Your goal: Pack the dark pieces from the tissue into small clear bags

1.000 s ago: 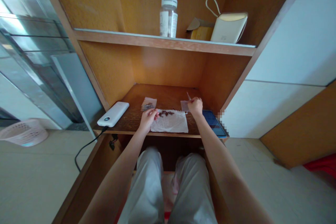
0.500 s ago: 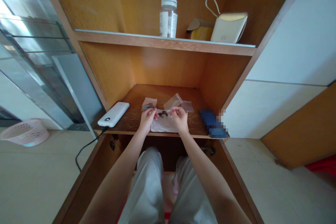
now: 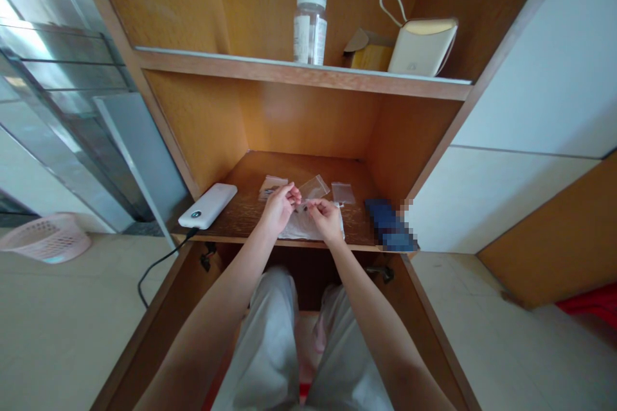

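A small clear zip bag (image 3: 315,187) tilts above the shelf between my hands. My left hand (image 3: 283,207) is closed with curled fingers at the bag's left corner. My right hand (image 3: 326,218) pinches near its lower edge. Below them a crumpled white sheet (image 3: 295,228) lies at the shelf's front edge; a few tiny dark pieces show on it, and my fingers cover the rest. Another clear zip bag (image 3: 343,192) lies flat to the right. Behind my left hand is a zip bag with small dark items (image 3: 270,186), partly hidden.
A white power bank (image 3: 208,207) with a black cable (image 3: 161,261) lies left; a dark blue, partly pixelated object (image 3: 385,219) lies right. The upper shelf holds a clear bottle (image 3: 310,29), an open carton (image 3: 370,51) and a cream case (image 3: 421,46). A pink basket (image 3: 45,239) stands on the floor.
Both hands have come closer together, the left one moving right and up. The clear zip bag has shifted left, apart from the other one. The dark pieces are now mostly hidden.
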Tool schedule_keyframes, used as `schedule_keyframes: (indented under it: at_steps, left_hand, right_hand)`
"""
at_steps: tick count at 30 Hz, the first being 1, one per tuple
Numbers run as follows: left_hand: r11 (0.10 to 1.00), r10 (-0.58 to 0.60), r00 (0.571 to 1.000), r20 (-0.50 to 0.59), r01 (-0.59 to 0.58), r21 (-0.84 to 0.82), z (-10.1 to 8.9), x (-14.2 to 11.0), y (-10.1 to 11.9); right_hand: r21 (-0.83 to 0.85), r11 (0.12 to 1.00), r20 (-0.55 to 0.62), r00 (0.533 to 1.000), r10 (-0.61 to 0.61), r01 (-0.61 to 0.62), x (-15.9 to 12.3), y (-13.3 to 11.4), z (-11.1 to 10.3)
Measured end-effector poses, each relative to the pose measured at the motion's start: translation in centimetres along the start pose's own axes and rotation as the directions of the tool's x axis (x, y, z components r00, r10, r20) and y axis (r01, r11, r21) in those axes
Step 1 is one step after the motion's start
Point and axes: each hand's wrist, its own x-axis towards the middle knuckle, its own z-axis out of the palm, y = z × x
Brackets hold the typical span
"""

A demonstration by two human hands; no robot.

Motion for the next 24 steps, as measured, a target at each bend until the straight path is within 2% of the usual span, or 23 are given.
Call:
schedule_keyframes:
  at_steps: [4, 9, 14, 18, 21, 24]
  left_hand:
    - [0.998, 0.048, 0.999, -0.021, -0.049, -0.027, 0.7, 0.0, -0.1]
    - [0.964, 0.151, 0.988, 0.013, -0.15, 0.217, 0.3, -0.3, 0.1]
    - [0.845, 0.169, 0.979, 0.117, -0.205, 0.494, -0.6, -0.4, 0.8]
    - [0.707, 0.158, 0.968, 0.193, -0.247, 0.662, -0.7, -0.5, 1.3]
    - [0.619, 0.178, 0.951, 0.251, -0.307, 0.723, -0.3, -0.6, 1.4]
    - [0.597, 0.195, 0.937, 0.289, -0.347, 0.723, 0.2, -0.8, 1.4]
  right_hand:
    - [0.027, 1.0, 0.034, 0.999, -0.005, 0.004, 0.0, 0.2, 0.0]
    - [0.079, 0.996, -0.057, 0.998, -0.031, 0.036, 0.1, 0.4, 0.0]
    - [0.059, 0.998, -0.153, 0.988, -0.02, 0.03, 0.3, 1.1, 0.0]
    - [0.055, 0.998, -0.125, 0.992, -0.03, 0.037, 0.4, 1.1, 0.1]
    - [0.075, 0.997, -0.097, 0.995, -0.026, 0.033, 0.3, 0.8, 0.1]
    - [0.052, 0.998, -0.073, 0.997, -0.029, 0.033, 0.2, 0.5, 0.2]
